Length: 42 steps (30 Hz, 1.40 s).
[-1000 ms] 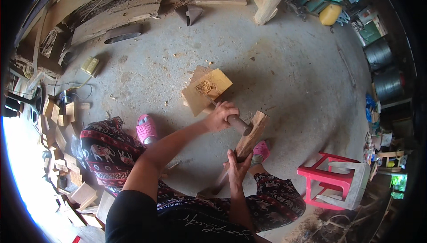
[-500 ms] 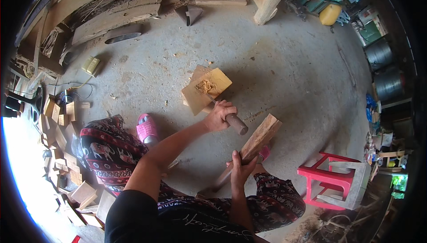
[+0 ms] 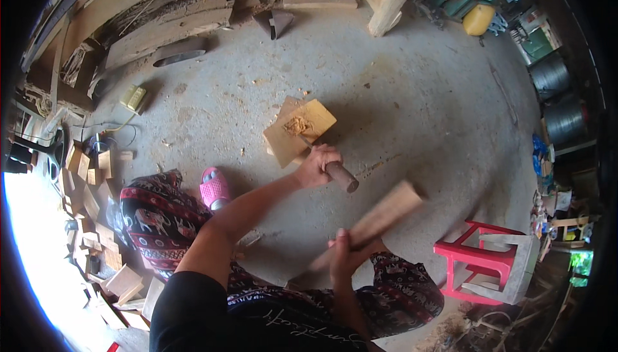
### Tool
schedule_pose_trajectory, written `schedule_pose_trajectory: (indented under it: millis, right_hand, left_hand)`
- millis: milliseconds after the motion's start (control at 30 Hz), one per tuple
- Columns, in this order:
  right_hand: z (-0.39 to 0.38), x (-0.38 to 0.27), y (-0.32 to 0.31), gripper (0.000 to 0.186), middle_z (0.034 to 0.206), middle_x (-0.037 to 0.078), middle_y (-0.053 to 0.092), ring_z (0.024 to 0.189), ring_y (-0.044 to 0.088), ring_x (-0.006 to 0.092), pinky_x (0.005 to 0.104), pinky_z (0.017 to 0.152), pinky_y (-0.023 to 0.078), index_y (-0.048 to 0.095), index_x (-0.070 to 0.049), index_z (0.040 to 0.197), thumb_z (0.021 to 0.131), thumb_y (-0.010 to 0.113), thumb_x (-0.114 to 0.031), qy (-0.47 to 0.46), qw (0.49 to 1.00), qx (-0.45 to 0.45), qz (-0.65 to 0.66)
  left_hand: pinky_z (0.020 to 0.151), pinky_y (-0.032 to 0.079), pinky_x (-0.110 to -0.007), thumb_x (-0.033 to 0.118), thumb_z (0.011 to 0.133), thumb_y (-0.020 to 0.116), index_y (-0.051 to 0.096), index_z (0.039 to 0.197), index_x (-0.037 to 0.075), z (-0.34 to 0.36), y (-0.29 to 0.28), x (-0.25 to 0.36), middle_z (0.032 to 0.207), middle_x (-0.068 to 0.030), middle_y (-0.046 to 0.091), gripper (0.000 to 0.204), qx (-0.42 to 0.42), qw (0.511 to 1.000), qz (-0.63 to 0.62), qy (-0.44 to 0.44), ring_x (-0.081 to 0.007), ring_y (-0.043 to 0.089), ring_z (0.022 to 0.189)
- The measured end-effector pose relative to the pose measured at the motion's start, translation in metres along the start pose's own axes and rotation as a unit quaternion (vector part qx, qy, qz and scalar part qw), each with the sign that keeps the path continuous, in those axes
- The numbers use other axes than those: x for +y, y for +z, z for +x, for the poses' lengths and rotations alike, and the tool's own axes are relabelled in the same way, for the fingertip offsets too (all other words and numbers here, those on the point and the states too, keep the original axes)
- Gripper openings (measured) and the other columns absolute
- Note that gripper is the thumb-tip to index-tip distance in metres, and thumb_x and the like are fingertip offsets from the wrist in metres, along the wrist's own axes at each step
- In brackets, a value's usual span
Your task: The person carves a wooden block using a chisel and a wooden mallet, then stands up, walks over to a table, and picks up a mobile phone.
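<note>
My left hand (image 3: 315, 166) is wrapped round a chisel (image 3: 342, 177) with a thick brown wooden handle. Its blade slants down to a yellowish wooden block (image 3: 320, 115) on the floor, where curled shavings (image 3: 297, 124) lie in a heap on top. Whether the cutting edge is sunk in the wood cannot be made out under the shavings. A long squared wooden club (image 3: 388, 209), blurred by motion, is gripped by my right hand (image 3: 346, 255). Its thick end is to the right of the chisel handle and apart from it.
Beside my pink slipper (image 3: 214, 188) is the concrete floor with scattered chips. Many wood offcuts (image 3: 122, 281) are piled at left, near a power strip (image 3: 133, 98) with a cord. A red plastic stool (image 3: 479, 258) is at right. Planks (image 3: 174, 27) and a wooden post (image 3: 396, 4) line the far side.
The thick end of the club has swung outward to the right, away from the chisel handle. My left hand and the chisel have barely moved on the block.
</note>
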State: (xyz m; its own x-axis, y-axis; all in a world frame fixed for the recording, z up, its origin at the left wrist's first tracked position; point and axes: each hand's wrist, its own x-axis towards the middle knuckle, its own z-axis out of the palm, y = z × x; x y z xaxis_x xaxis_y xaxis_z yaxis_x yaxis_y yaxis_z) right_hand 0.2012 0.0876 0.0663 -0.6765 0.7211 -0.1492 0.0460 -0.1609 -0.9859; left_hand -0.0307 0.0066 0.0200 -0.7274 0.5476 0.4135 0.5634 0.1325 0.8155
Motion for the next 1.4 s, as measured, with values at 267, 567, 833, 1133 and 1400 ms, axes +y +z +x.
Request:
schedule_pose_trajectory:
  millis: [267,567,833,1133,1400]
  right_hand:
    - [0.005,-0.01,0.006,0.054,0.087,0.01,0.054,0.064,0.057,0.0168,0.0305,0.058,0.052,0.034,0.001,0.123,0.082,0.067,-0.011,0.074,0.996,-0.05,-0.011]
    - [-0.001,-0.012,0.019,0.056,0.099,0.012,0.054,0.069,0.056,0.0172,0.0305,0.056,0.051,0.032,-0.004,0.129,0.085,0.066,-0.015,0.13,0.985,-0.046,-0.1]
    - [0.007,-0.019,0.019,0.078,0.087,0.009,0.052,0.062,0.052,0.0162,0.0297,0.049,0.048,0.014,-0.005,0.146,0.085,0.063,-0.012,0.124,0.987,-0.04,-0.093]
    - [0.014,-0.055,0.017,0.079,0.096,0.016,0.05,0.058,0.05,0.0164,0.0291,0.049,0.049,0.012,-0.002,0.145,0.085,0.062,-0.011,0.061,0.998,-0.021,-0.002]
    - [0.015,-0.051,0.014,0.083,0.094,0.014,0.051,0.064,0.05,0.0161,0.0301,0.049,0.049,0.004,-0.002,0.149,0.087,0.06,-0.011,0.048,0.998,-0.01,-0.028]
  left_hand:
    - [0.078,0.035,-0.04,0.002,0.058,0.069,0.056,0.083,0.012,-0.002,0.005,-0.005,0.082,-0.0037,0.054,0.029,0.009,1.0,0.014,0.012,-0.0271,0.051,0.089]
    - [0.076,0.036,-0.043,0.001,0.058,0.067,0.056,0.083,0.011,-0.003,0.005,-0.015,0.082,-0.004,0.054,0.028,0.017,0.999,0.034,0.019,-0.0274,0.052,0.089]
    - [0.077,0.036,-0.042,0.003,0.062,0.068,0.059,0.083,0.013,0.014,0.02,0.001,0.082,-0.0032,0.055,0.025,0.006,0.999,0.032,-0.035,-0.0275,0.053,0.089]
    - [0.07,0.048,-0.034,0.002,0.064,0.075,0.059,0.09,0.006,0.038,-0.003,0.01,0.082,-0.0065,0.061,0.03,0.166,0.977,-0.133,-0.004,-0.023,0.062,0.077]
    - [0.072,0.039,-0.041,0.004,0.064,0.07,0.055,0.081,0.011,0.036,0.021,0.015,0.079,-0.006,0.056,0.024,0.087,0.995,-0.032,0.018,-0.0289,0.055,0.082]
